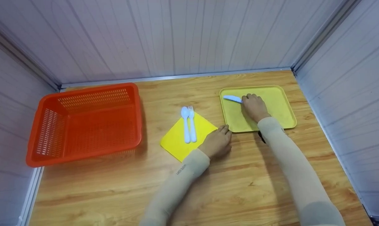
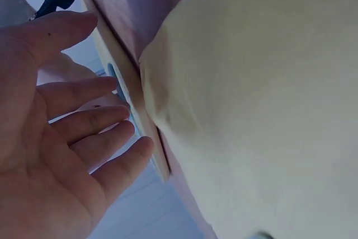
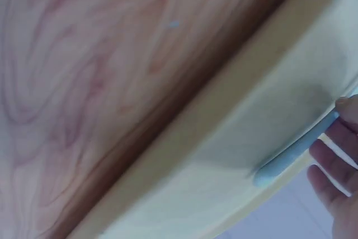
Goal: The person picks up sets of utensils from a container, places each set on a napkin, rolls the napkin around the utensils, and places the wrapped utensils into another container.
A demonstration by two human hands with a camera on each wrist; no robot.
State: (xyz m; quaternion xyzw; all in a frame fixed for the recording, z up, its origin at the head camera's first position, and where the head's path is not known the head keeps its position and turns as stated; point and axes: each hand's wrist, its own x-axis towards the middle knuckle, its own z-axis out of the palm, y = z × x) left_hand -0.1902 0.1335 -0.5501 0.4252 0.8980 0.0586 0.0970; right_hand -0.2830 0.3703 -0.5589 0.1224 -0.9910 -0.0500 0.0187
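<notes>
Over the yellow tray (image 1: 275, 108), my right hand (image 1: 255, 107) pinches a light blue plastic knife (image 1: 233, 99). The blade points left in the head view. The right wrist view shows the knife (image 3: 293, 155) low over the tray's surface, between thumb and fingers. My left hand (image 1: 217, 142) lies beside the tray's near left corner, its fingertips at the rim. Its fingers (image 2: 92, 120) are fairly straight and hold nothing in the left wrist view. Left of that hand, a light blue spoon (image 1: 186, 122) and fork (image 1: 192, 124) lie side by side on a yellow napkin (image 1: 172, 141).
An orange-red plastic basket (image 1: 98, 128) with slotted sides stands at the left of the wooden table (image 1: 227, 194). Pale panel walls (image 1: 176, 37) enclose the table at the back and on both sides.
</notes>
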